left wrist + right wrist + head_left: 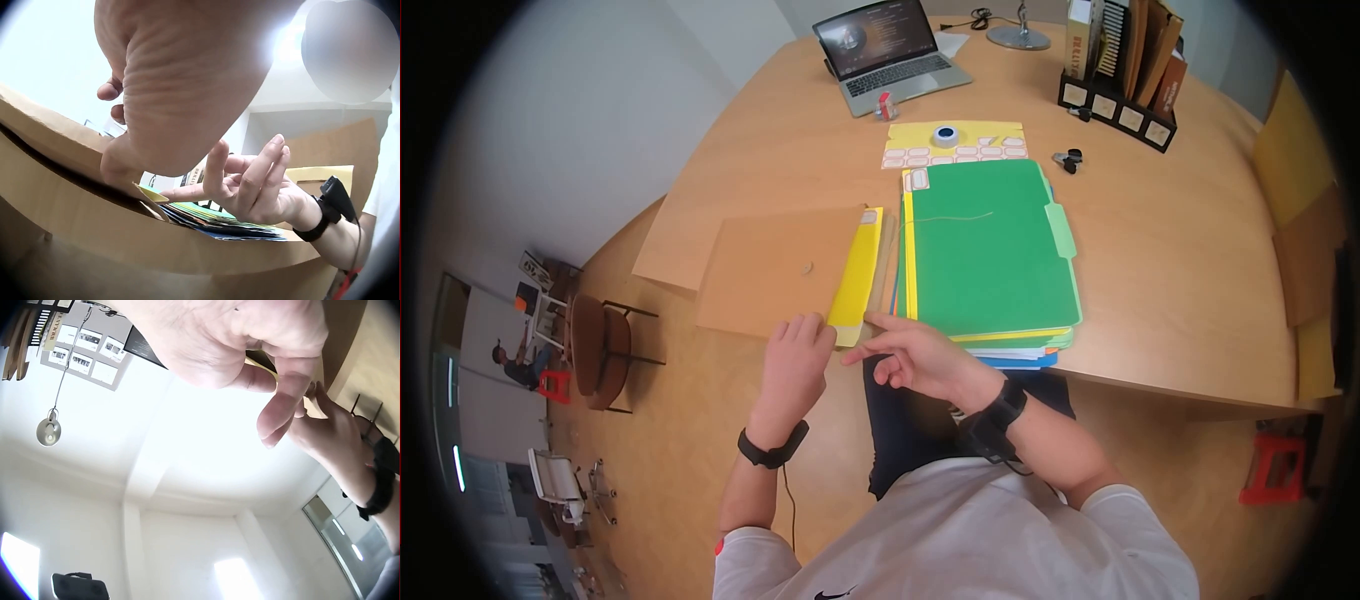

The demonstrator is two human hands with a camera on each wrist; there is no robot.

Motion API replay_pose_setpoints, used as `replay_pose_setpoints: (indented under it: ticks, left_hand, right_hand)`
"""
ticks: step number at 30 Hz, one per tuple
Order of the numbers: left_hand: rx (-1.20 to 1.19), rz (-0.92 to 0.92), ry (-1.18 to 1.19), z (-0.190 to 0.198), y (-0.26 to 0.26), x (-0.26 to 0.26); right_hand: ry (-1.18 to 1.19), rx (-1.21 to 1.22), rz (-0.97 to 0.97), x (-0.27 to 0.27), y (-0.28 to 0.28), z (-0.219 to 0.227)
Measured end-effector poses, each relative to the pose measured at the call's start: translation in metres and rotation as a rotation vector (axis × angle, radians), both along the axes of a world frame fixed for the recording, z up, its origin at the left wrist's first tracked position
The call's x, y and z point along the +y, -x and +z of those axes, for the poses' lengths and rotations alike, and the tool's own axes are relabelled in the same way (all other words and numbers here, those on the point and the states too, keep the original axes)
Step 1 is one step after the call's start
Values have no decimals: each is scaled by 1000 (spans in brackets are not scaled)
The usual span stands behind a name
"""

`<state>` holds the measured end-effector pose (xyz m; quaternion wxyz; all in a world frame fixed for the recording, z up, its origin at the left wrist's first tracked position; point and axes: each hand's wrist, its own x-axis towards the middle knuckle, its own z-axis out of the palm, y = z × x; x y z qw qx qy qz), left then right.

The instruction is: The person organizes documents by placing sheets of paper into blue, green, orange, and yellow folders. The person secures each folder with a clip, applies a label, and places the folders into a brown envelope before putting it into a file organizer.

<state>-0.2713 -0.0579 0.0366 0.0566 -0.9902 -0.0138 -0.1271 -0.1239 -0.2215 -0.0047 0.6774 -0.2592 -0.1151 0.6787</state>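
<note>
A brown folder (775, 270) lies at the desk's front edge, with a yellow folder (859, 275) showing from under its right side. My left hand (793, 370) grips the brown folder's lower right corner, fingers on top; the thumb is partly hidden. Beside it, my right hand (920, 362) has its index finger stretched to the yellow folder's bottom end and the other fingers loosely bent, palm partly up. In the left wrist view the right hand (256, 194) reaches a fingertip to the yellow edge (153, 194). The right wrist view shows the left hand (331, 434) close by.
A stack of green folders (985, 250) stands right of the hands. Behind it are a sheet of labels (908, 158), a tape roll (945, 136) and black clips (1068, 160). A laptop (890, 60), a lamp base (1018, 38) and a file holder (1118, 115) are farther back.
</note>
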Motion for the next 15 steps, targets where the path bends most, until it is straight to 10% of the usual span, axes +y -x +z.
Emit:
replay_pose_setpoints:
  ticks: [15]
  left_hand:
    - [-39,-11,272,2,-2,-2]
  right_hand:
    - [20,103,-95,-3,-4,5]
